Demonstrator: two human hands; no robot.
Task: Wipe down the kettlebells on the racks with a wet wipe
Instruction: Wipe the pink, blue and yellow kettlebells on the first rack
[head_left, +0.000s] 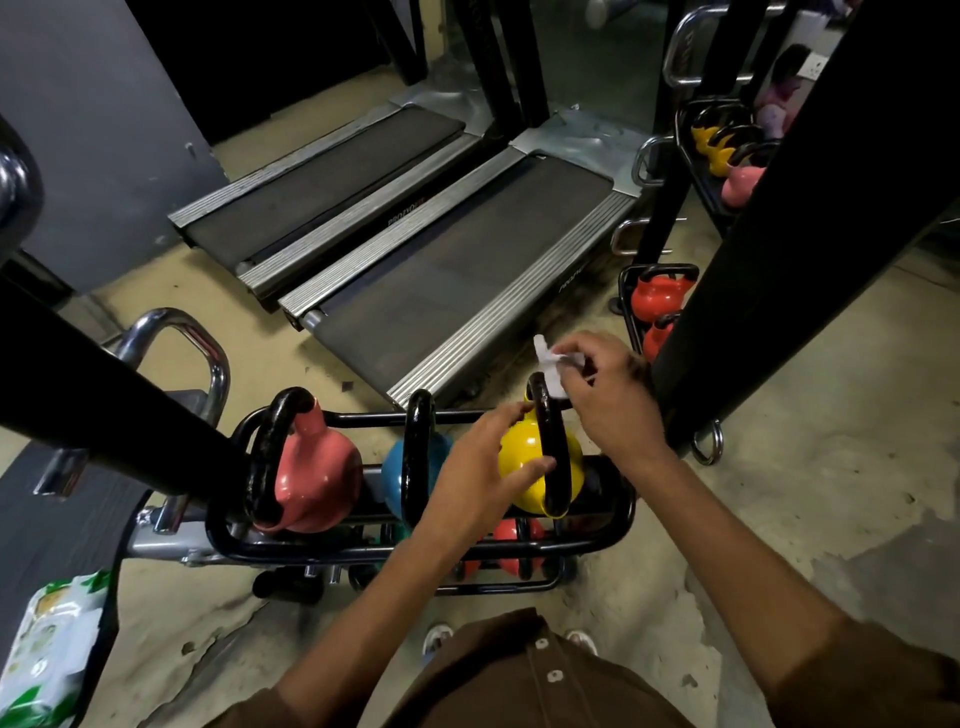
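Note:
Three kettlebells stand in a row on the top tier of a black rack (618, 525): a pink kettlebell (322, 473) at the left, a blue kettlebell (395, 473) in the middle and a yellow kettlebell (522, 457) at the right. My left hand (483, 467) rests on the yellow one's body, fingers spread and thumb against it. My right hand (602, 400) grips a crumpled white wet wipe (548, 364) at the top of the yellow kettlebell's black handle (550, 447). Red kettlebells (511, 545) sit on the tier below, mostly hidden.
A green-and-white wipes pack (49, 649) lies at the lower left on a dark surface. Two treadmills (441, 260) stretch beyond the rack. A black post (779, 234) rises at the right, with orange kettlebells (660, 301) behind it. A mirror (737, 145) reflects more kettlebells.

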